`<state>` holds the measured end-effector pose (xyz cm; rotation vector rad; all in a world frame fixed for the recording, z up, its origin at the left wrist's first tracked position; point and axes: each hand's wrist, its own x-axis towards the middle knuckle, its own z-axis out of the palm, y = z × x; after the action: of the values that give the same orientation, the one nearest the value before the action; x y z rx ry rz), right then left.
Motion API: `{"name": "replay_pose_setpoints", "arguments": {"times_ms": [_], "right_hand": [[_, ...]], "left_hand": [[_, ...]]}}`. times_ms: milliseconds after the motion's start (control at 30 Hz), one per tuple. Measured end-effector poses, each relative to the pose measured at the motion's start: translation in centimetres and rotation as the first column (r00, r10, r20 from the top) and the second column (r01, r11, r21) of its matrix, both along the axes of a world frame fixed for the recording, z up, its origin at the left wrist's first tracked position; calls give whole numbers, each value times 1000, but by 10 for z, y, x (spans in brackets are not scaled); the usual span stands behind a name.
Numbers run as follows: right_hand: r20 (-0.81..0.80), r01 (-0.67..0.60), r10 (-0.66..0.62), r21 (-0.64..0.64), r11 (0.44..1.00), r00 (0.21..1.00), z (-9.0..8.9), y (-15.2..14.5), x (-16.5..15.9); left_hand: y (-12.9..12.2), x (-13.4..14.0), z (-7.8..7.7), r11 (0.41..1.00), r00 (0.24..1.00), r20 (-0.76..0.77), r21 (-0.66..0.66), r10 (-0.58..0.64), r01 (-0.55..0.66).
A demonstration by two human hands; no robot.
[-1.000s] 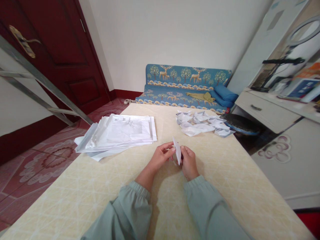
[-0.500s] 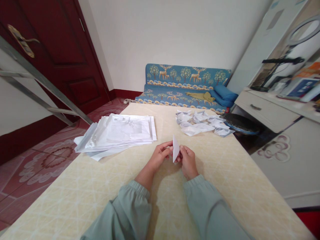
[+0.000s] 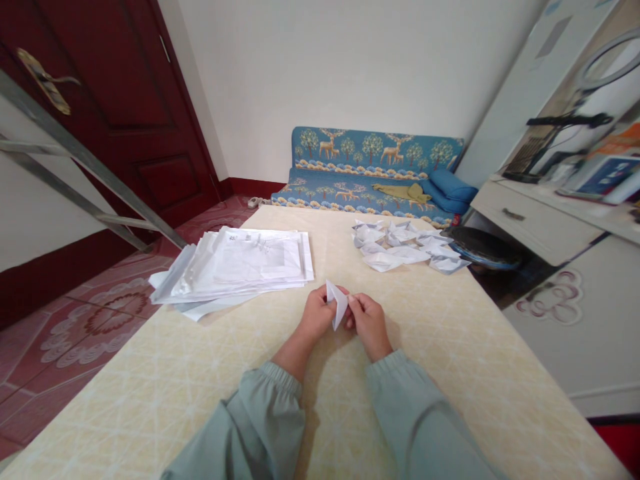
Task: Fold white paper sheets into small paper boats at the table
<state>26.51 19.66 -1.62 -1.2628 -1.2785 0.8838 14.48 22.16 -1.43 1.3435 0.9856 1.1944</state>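
A small piece of folded white paper [image 3: 337,307] with pointed corners is held above the table, between both hands. My left hand [image 3: 318,313] is closed on its left side, thumb toward me. On the other side, my right hand [image 3: 369,319] pinches the paper's right edge between thumb and fingers. Several folded paper pieces [image 3: 400,245] of similar pale paper lie grouped at the table's far right. To the far left rests a stack of white paper sheets [image 3: 250,263], with uneven edges. Some fingertips are hidden behind the folded paper.
Under my arms is a table [image 3: 200,400] with a pale yellow patterned cover. Beyond its far edge stands a blue patterned sofa [image 3: 345,180]. A metal ladder [image 3: 95,160] leans at the left, and a white cabinet [image 3: 575,313] stands on the right.
The folded paper has shifted slightly left and turned, from a flat, upright edge to an opened shape with two points. My right hand has moved a little left with it.
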Motion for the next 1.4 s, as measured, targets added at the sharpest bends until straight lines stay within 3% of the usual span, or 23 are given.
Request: {"name": "replay_pose_setpoints", "arguments": {"times_ms": [100,167,267,400,533,667,833,933,1100,1400], "right_hand": [[148,85,-97,87,993,984,3,-3,-4],[255,114,-157,175,978,954,6,-5,-6],[276,106,-165,217,970,947,7,-5,-7],[179,162,-202,214,963,963,4,-2,-3],[119,199,-223,184,962,967,3,-2,2],[93,245,-266,192,950,960,2,-2,5],[81,264,-284,199,944,955,0,0,9],[15,252,-257,155,955,966,0,2,12],[-43,200,-197,81,977,980,2,3,16],[38,102,-107,113,988,994,2,3,16]], "left_hand": [[1,-3,0,976,960,-194,116,202,-182],[0,-4,1,959,920,-303,213,248,-189],[-2,-5,2,949,892,-389,292,231,-118],[-3,-5,0,956,887,-408,274,217,-108],[-2,-2,0,980,963,-256,193,89,-39],[-5,-2,9,983,998,-67,181,21,-8],[-11,-9,21,914,973,-193,359,-126,189],[-11,-11,21,872,940,-267,385,-210,304],[-9,-13,18,856,931,-339,433,-137,284],[-11,-13,21,834,894,-441,459,-85,306]]}}
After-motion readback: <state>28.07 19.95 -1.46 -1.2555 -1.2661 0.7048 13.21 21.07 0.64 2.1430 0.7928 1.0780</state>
